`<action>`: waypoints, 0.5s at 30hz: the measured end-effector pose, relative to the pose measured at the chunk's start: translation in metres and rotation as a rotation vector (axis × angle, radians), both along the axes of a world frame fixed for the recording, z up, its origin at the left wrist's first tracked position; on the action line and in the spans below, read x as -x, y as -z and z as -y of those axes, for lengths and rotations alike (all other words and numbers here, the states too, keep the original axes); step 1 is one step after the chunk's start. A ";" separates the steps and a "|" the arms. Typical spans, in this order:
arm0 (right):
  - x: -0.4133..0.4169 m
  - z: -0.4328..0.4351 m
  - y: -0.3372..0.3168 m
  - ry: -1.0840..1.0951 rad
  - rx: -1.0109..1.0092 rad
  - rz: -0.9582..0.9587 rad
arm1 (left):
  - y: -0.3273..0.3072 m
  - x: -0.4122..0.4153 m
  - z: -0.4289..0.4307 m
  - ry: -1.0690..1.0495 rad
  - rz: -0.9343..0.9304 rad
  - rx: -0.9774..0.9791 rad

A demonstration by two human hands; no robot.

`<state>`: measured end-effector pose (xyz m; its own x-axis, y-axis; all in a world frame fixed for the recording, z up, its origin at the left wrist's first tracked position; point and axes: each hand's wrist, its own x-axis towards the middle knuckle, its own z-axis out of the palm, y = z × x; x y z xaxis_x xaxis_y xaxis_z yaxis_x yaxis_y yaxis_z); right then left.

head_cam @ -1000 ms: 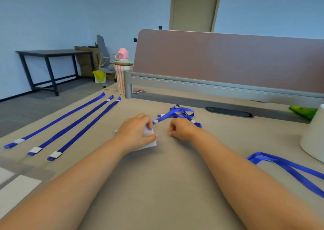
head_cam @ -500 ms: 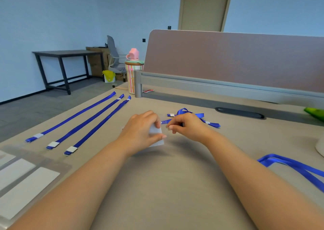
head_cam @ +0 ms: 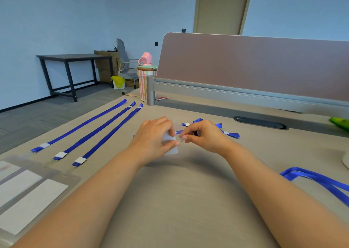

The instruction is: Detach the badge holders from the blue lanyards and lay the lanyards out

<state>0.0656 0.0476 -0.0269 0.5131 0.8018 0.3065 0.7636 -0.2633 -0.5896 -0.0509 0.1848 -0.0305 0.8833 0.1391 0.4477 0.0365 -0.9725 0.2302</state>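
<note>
Centre of surface (head_cam: 179, 194): left hand (head_cam: 154, 137) grips a badge holder (head_cam: 170, 141), fingers curled over its top edge. Right hand (head_cam: 204, 136) pinches the clip end of the bunched blue lanyard (head_cam: 231, 134), right at the holder. Three straight lanyards (head_cam: 95, 130) lie at 10 o'clock, detached holders (head_cam: 32, 196) at 8 o'clock, a loose lanyard (head_cam: 317, 177) at 4 o'clock.

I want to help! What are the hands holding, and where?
The left hand grips the badge holder by its top edge. The right hand pinches the blue lanyard at its clip end, beside the holder.
</note>
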 end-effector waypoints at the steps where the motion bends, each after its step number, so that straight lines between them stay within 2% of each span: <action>1: 0.001 0.000 -0.001 -0.008 0.002 -0.006 | 0.000 0.000 0.000 0.001 -0.002 -0.002; 15: 0.001 0.002 -0.003 -0.080 0.034 -0.071 | 0.003 -0.002 -0.006 -0.021 0.015 -0.064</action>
<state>0.0648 0.0459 -0.0235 0.4668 0.8502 0.2435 0.7396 -0.2244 -0.6345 -0.0488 0.1908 -0.0337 0.8734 0.1286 0.4698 0.0541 -0.9842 0.1687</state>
